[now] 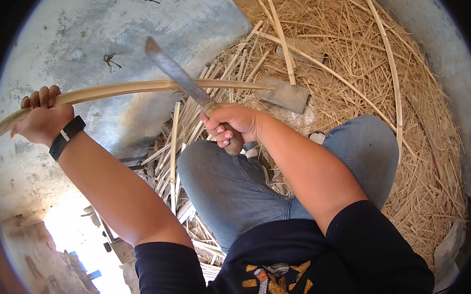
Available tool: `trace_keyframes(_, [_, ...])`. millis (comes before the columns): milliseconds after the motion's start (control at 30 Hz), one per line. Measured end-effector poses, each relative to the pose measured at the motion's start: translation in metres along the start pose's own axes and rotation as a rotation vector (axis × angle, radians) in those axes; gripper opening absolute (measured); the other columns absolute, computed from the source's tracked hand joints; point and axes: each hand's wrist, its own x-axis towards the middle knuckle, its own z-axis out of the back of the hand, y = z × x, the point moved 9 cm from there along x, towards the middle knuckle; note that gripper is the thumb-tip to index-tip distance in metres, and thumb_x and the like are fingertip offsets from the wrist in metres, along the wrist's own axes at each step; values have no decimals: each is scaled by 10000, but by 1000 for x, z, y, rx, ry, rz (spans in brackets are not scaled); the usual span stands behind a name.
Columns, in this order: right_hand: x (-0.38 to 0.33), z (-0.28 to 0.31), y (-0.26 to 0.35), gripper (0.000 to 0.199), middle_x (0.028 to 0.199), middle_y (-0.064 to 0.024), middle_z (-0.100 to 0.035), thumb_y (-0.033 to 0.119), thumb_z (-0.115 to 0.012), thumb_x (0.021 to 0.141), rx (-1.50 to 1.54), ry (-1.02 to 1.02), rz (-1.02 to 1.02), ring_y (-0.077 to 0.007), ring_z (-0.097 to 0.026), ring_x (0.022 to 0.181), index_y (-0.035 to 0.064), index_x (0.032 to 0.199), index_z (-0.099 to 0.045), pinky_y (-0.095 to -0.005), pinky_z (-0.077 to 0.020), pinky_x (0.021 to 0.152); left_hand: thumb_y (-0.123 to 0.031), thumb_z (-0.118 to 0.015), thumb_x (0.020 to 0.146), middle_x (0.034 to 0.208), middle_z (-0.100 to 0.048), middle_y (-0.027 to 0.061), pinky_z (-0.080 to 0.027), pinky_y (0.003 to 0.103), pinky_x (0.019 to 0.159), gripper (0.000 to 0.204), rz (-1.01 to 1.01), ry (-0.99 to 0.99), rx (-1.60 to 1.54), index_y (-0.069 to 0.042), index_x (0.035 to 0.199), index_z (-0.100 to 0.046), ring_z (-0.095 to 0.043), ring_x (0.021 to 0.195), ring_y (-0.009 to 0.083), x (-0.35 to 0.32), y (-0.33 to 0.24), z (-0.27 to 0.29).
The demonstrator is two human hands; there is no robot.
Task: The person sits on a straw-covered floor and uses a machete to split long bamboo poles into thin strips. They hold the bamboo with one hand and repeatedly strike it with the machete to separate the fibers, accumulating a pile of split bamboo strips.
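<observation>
A long split bamboo strip (120, 89) runs from the far left edge across to the middle of the view, bending slightly. My left hand (43, 117), with a black watch on the wrist, is closed around its left part. In my right hand (233, 125) is a machete (181, 75), gripped by its wooden handle (234, 143). Its blade points up and to the left, crossing the strip near its middle; whether the edge touches the bamboo I cannot tell. The strip's right end lies near a flat grey brick (285, 95).
Bamboo shavings (343, 67) cover the floor ahead and to the right. Several loose split strips (388, 59) lie on them, with more slats (174, 145) by my left knee. A weathered grey wall (96, 37) rises at left, another wall (426, 25) at right.
</observation>
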Motion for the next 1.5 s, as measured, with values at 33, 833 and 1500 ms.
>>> trace_keyframes(33, [-1, -7, 3, 158, 647, 32, -487, 78, -653, 860, -40, -9, -2, -49, -441, 468, 87, 938, -516, -270, -395, 498, -646, -164, 1021, 680, -305, 33, -245, 290, 501, 641, -6, -2, 4, -76, 841, -397, -220, 552, 167, -1, -1, 0])
trace_keyframes(833, [-3, 7, 41, 325, 706, -57, -573, 158, -663, 816, -723, -438, 194, -139, -559, 544, -12, 1083, -589, -318, -470, 500, -674, -127, 1011, 652, -287, 17, -239, 290, 501, 666, -2, -94, 63, -86, 824, -379, -202, 540, 157, -17, -4, -9])
trace_keyframes(1500, [-26, -61, 60, 400, 962, -256, -674, 186, -638, 834, -1157, -750, 388, -360, -679, 912, -77, 1129, -570, -441, -523, 821, -667, -142, 1020, 680, -319, 42, -246, 314, 511, 682, -52, 54, 13, -57, 870, -408, -254, 561, 161, -28, -17, -45])
